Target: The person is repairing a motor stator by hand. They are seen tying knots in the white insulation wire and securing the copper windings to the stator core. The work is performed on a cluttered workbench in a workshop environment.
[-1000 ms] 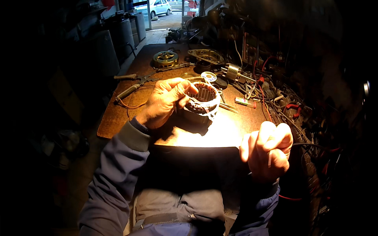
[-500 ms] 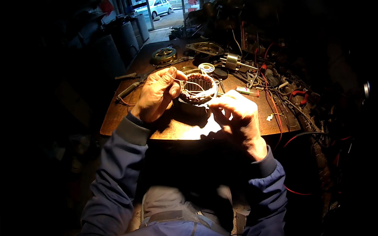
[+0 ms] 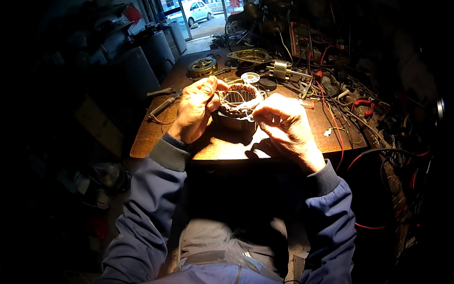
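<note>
A motor stator stands upright on the wooden bench before me, its open bore facing up. Copper windings ring its top, with pale cord and wire ends around them. My left hand is closed at the ring's left side, thumb and fingers pinching a thin white cord that runs across the opening. On the right, my right hand is pinched close against the near right edge of the windings. What its fingertips hold is hidden by the fingers and the glare.
Behind the stator lie a tape roll, a brass-coloured motor end cover, a second cover and a rotor with shaft. Wooden-handled tools rest at left. Tangled wires, red-handled pliers and a meter crowd the right.
The view has shifted slightly, so everything appears a little to the right. My right hand has turned, its fingers curling closer together near the winding; the left keeps its pinch.
</note>
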{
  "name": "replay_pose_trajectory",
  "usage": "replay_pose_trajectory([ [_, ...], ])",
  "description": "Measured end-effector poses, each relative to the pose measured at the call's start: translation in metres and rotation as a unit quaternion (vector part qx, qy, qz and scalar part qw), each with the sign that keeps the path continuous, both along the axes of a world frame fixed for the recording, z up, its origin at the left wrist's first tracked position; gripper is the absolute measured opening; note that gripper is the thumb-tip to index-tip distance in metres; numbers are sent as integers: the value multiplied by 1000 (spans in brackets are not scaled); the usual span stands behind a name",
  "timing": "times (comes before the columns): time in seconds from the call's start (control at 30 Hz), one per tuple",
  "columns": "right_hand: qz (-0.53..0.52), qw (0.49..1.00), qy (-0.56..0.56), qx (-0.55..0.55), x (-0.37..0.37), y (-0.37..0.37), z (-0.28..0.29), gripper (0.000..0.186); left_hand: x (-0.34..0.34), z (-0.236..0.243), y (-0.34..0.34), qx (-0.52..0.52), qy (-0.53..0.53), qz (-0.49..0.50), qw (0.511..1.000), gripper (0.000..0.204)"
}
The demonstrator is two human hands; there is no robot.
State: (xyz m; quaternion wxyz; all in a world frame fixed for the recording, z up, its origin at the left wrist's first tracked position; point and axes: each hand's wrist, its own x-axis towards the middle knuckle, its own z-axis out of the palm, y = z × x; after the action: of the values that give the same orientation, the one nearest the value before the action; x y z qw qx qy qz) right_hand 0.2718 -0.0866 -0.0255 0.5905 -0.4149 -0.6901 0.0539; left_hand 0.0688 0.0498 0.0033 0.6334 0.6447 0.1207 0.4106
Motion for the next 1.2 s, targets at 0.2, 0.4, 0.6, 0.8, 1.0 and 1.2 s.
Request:
replay_pose_trajectory([
  [0.2,83,988,66,-108,-1,-4,10,16,3,2,-4,-19,-11,-7,1000,38],
  [0.4,73,986,-13,-152,8,6,15,20,2,1,-3,-15,-16,-12,1000,37],
  [0.6,70,984,-35,-162,13,12,14,17,2,-1,-1,-5,-14,-21,1000,37],
  [0.8,68,993,-8,-97,10,15,11,21,4,-3,0,-1,-18,-24,1000,37],
  [1.0,62,994,-37,-81,10,21,9,21,1,-3,0,1,-17,-11,1000,38],
  [1.2,-8,995,-82,-48,6,15,11,13,1,-3,0,-11,-20,-20,1000,37],
])
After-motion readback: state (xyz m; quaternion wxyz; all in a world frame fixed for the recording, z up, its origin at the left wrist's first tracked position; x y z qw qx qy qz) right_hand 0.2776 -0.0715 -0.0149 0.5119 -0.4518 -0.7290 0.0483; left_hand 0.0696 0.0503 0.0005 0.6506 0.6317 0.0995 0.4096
